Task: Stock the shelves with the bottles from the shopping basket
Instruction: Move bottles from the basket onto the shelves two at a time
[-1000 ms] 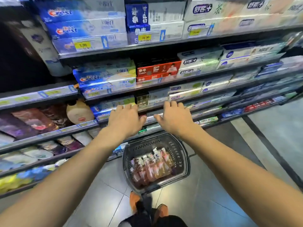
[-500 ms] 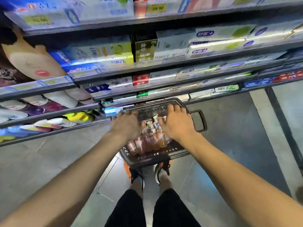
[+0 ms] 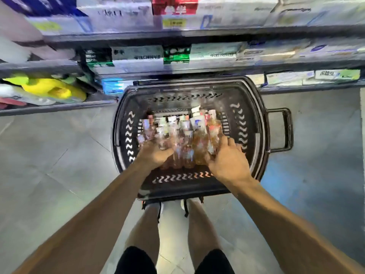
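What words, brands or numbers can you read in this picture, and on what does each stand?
Nothing reads for sure; motion blur smears it all.
Price tag: digits blurred.
White boxes: Chinese print, too blurred.
Labels on the bottles in the basket: too small, blurred.

One shopping basket, with one side handle showing, out past the right hand's fingers. Roughly nine bottles stand ahead of and between the fingertips; blur bars an exact count. One is a white bottle, the rest amber or pinkish. Two hands: left hand, right hand.
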`<state>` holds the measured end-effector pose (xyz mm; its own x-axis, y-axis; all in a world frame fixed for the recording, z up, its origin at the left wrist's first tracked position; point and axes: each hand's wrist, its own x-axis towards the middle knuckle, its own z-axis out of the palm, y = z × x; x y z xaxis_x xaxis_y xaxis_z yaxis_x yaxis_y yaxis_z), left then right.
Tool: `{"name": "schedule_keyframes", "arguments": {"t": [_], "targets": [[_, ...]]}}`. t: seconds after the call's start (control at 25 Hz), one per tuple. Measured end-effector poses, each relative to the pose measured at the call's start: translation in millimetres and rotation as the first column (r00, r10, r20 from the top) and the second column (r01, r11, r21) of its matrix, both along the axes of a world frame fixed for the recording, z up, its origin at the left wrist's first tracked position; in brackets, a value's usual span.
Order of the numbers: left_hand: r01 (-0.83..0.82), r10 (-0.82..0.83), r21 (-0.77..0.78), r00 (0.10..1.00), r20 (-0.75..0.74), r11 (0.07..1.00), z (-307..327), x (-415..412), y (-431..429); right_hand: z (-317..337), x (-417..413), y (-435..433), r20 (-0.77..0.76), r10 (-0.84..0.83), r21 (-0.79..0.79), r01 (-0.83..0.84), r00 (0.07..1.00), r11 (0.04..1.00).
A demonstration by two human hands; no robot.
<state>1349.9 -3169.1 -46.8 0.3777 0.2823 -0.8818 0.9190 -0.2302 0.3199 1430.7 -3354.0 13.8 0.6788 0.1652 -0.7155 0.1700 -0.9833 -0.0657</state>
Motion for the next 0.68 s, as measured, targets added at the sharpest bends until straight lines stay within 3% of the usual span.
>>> {"name": "schedule_keyframes", "arguments": {"t": [0.24, 0.36, 0.56, 0.68], "targets": [[-0.268, 0.253, -0.100, 0.957, -0.143, 0.958, -81.5, 2.4, -25.7, -65.6, 3.4, -18.2, -0.013, -0.055, -0.012, 0.055, 0.998, 0.998], [-0.161, 0.152, -0.115, 0.985, -0.083, 0.980, -113.6, 5.3, -36.1, -85.5, 6.2, -19.1, -0.010, -0.081, 0.026, 0.081, 0.997, 0.996], [0.007, -0.007, 0.104, 1.000, -0.003, 0.995, -149.3, -3.1, -45.6, -108.7, 11.8, -19.7, -0.012, -0.096, 0.087, 0.096, 0.995, 0.992], [-0.059, 0.056, 0.117, 0.998, 0.027, 0.991, -159.1, 0.6, -42.6, -116.4, 11.1, -19.8, -0.012, -0.108, 0.116, 0.109, 0.994, 0.987]]}}
